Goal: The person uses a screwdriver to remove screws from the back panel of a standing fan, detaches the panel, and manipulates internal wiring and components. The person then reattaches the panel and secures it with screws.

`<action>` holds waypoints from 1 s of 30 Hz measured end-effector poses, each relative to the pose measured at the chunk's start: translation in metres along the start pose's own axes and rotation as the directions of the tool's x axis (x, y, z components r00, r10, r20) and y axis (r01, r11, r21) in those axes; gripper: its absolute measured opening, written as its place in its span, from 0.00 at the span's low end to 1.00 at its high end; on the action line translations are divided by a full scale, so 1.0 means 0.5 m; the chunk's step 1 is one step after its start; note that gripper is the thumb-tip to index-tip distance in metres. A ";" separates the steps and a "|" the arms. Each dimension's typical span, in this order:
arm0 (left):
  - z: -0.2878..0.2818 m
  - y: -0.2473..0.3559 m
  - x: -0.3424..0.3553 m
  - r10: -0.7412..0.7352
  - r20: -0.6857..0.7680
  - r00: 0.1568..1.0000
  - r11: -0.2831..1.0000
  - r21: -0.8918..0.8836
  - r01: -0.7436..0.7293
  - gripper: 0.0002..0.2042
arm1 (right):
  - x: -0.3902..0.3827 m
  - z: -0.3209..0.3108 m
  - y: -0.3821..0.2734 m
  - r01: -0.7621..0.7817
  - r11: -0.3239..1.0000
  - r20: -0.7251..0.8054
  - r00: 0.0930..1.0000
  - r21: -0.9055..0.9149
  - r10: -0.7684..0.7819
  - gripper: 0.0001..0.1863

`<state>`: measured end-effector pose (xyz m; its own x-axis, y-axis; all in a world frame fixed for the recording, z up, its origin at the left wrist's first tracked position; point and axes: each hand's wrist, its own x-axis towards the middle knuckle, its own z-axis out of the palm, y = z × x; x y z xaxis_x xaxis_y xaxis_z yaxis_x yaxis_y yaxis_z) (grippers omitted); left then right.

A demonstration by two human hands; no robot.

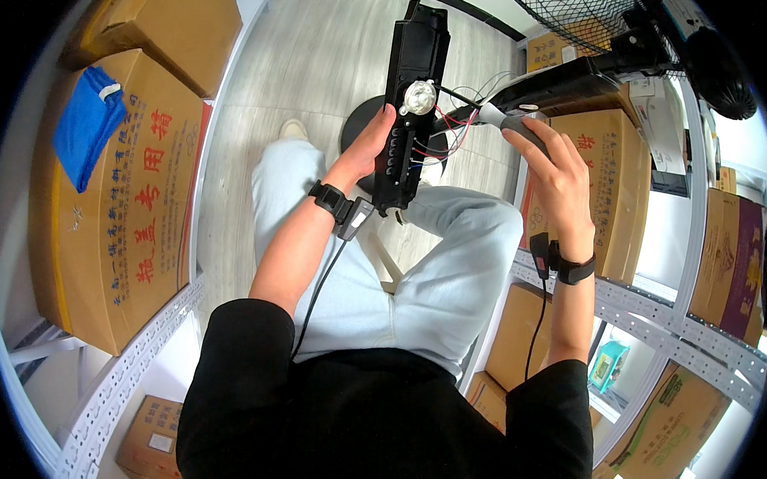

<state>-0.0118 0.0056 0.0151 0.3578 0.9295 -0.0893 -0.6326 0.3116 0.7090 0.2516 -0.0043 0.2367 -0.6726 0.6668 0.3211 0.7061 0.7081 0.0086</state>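
My left hand [372,144] grips the left edge of a long black plastic housing [418,42], held upright above my knees. A round silvery part [420,97], like a small motor, sits in its middle, and a row of buttons runs below it. My right hand [561,171] is closed round the grey handle of a screwdriver [494,116]. Its dark shaft points left, the tip close to the silvery part; I cannot tell whether it touches a screw. Thin red, blue and white wires [461,139] run from the housing toward the black fan column [558,87].
A fan grille [581,14] hangs at the upper right, and a round black base [360,125] stands on the floor behind the housing. Shelves with cardboard boxes [123,205] flank me on both sides. A blue cloth [87,128] lies on the left box.
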 end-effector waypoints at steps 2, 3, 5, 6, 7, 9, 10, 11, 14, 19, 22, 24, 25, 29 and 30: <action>-0.003 0.001 0.000 -0.008 0.017 1.000 1.000 0.003 0.008 0.35 | -0.004 -0.002 0.010 0.041 0.999 0.007 0.999 -0.031 -0.041 0.24; -0.003 0.002 0.000 -0.012 0.025 1.000 1.000 0.007 0.012 0.34 | -0.006 -0.003 0.014 0.060 0.997 0.009 0.998 -0.045 -0.060 0.24; -0.008 -0.003 0.004 -0.005 -0.010 1.000 0.998 0.061 0.005 0.34 | -0.010 0.013 0.022 0.017 0.999 -0.054 0.998 0.029 -0.016 0.23; -0.011 -0.008 0.006 0.000 -0.027 1.000 0.996 0.086 0.002 0.33 | -0.012 0.018 0.024 -0.003 0.998 -0.083 0.997 0.066 0.008 0.22; -0.016 -0.012 0.006 -0.007 -0.022 1.000 0.997 0.077 0.009 0.33 | -0.015 0.017 0.024 -0.036 0.995 -0.070 0.997 0.088 0.042 0.21; -0.022 -0.016 0.007 -0.021 -0.011 1.000 0.998 0.058 0.022 0.32 | -0.012 0.014 0.017 -0.103 0.986 -0.045 0.993 0.130 0.110 0.20; -0.024 -0.018 0.008 -0.023 -0.018 1.000 0.998 0.058 0.024 0.32 | -0.010 0.012 0.014 -0.123 0.982 -0.034 0.991 0.144 0.129 0.20; -0.026 -0.018 0.007 -0.026 -0.027 0.999 0.998 0.059 0.027 0.31 | -0.006 0.011 0.010 -0.143 0.977 -0.024 0.989 0.160 0.149 0.20; -0.027 -0.019 0.006 0.026 -0.061 0.998 0.995 0.095 -0.020 0.30 | 0.002 0.013 0.007 -0.089 0.990 -0.046 0.994 0.113 0.095 0.19; 0.009 -0.003 0.006 0.102 -0.255 0.962 0.990 0.122 -0.072 0.29 | -0.018 -0.006 0.028 0.020 1.000 -0.173 0.985 0.021 -0.016 0.18; 0.002 0.001 0.013 0.124 -0.380 0.916 0.990 0.106 -0.091 0.28 | -0.062 -0.007 0.028 -0.172 0.947 -0.242 0.940 0.272 0.240 0.14; 0.012 0.010 0.009 0.155 -0.418 0.895 0.987 0.095 -0.127 0.27 | -0.118 -0.016 0.011 -0.410 0.644 -0.062 0.813 0.646 0.579 0.13; -0.010 0.003 0.011 0.167 -0.447 0.879 0.986 0.091 -0.141 0.26 | -0.148 -0.017 0.013 -0.492 0.306 0.160 0.698 0.815 0.698 0.15; -0.004 0.000 0.022 0.220 -0.441 0.870 0.974 0.051 -0.220 0.26 | -0.342 0.037 0.073 -0.226 -0.422 0.470 0.570 0.878 0.674 0.25; 0.002 0.004 0.020 0.270 -0.447 0.853 0.962 0.096 -0.254 0.26 | -0.385 0.054 0.081 -0.075 -0.572 0.498 0.592 0.817 0.633 0.25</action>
<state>-0.0090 0.0156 0.0163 -0.1722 0.9651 -0.1974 -0.6335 0.0450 0.7725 0.4036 -0.0979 0.1494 -0.0614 0.9592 -0.2761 -0.5346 -0.2652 -0.8024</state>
